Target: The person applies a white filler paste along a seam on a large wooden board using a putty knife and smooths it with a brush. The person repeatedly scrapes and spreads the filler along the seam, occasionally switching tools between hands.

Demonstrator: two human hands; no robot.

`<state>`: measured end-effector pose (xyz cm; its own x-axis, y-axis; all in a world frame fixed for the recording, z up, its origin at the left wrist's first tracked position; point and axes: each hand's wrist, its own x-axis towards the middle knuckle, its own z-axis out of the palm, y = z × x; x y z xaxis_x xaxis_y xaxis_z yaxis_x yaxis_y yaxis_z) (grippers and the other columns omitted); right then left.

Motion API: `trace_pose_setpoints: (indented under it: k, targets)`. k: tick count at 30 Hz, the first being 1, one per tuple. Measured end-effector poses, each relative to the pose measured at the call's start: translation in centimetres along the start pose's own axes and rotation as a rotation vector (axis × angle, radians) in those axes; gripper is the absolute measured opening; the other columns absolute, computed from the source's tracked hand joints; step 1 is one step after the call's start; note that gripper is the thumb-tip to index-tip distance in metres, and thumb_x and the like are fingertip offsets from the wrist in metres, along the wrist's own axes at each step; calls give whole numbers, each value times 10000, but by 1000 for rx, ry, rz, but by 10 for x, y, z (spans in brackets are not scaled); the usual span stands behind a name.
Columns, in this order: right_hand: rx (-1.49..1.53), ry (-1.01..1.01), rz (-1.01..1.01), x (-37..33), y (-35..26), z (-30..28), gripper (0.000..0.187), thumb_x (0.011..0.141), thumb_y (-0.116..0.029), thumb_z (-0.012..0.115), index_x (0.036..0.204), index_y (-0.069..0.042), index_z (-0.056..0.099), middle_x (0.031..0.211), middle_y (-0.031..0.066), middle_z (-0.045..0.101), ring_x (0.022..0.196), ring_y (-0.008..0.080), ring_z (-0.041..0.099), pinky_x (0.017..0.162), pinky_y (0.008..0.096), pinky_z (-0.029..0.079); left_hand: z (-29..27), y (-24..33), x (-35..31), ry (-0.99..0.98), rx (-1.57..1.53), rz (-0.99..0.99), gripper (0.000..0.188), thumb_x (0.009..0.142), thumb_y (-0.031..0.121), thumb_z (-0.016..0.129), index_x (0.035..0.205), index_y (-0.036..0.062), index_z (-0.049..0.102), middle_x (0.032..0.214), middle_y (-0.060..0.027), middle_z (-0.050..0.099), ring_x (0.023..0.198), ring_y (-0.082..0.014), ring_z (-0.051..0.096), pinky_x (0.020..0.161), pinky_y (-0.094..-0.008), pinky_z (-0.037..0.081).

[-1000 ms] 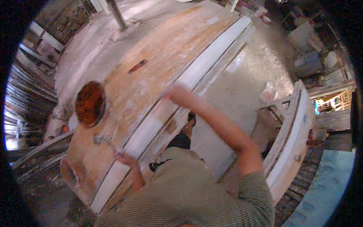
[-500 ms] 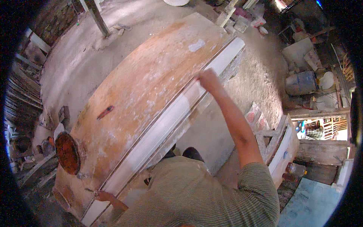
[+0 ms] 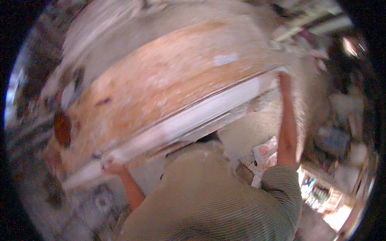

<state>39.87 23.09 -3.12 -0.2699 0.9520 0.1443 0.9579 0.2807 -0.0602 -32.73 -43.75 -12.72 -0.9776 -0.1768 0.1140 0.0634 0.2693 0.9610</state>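
Note:
A long white moulding strip (image 3: 209, 107), grooved along its length, lies along the near edge of a wide wooden board (image 3: 161, 78). At its near left end, my left hand (image 3: 112, 166) has its fingers curled over the edge. A small dark thing (image 3: 96, 155) lies just beyond those fingers, too blurred to name. My right arm reaches out to the strip's far right end, where my right hand (image 3: 284, 75) is closed around the end. Motion blur hides the finger details of both hands.
The board carries a pale patch (image 3: 226, 59) and a dark oblong mark (image 3: 103, 101). A rusty-brown round thing (image 3: 62, 129) is at its left end. Printed bags (image 3: 265, 152) lie on the floor near my right arm. Blurred clutter, including a bluish container (image 3: 333, 138), lines the right side.
My right hand has slid along the strip to its far right end. My left hand stays near the left end. The whole view has turned, so the strip lies flatter across the picture.

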Motion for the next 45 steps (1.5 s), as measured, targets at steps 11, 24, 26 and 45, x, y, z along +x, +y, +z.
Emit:
trace_pose_setpoints:
  k: [11,24,26,45]
  targets:
    - [1428,-685,-477,-85,-441,56,245,807,-242,730,990,-79,733,933,66,722,888,171,666,798,299,515,24,155,-309,187,-260,-190,208,887,-73,537,1000,81,456,894,-86,547,647,-161,541,551,-297,476]
    - [941,-507,-192,-29,-296,45,209,781,-193,765,941,-58,765,805,53,737,679,128,665,654,286,537,-22,136,-375,514,-246,-288,207,902,-36,567,1032,65,441,867,-90,550,659,-176,550,538,-295,458]
    - [918,-501,-5,9,-222,21,237,764,-200,788,922,-26,755,755,49,718,694,133,663,635,295,522,-36,131,-376,530,-287,-320,205,903,-31,561,1033,63,435,867,-89,551,652,-173,538,540,-295,459]
    - [1126,-600,73,133,-16,83,148,805,-124,724,888,-2,728,821,25,696,709,110,636,632,287,517,-20,168,-396,297,-305,-165,183,926,13,544,1058,66,428,862,-78,554,706,-163,552,608,-313,481]
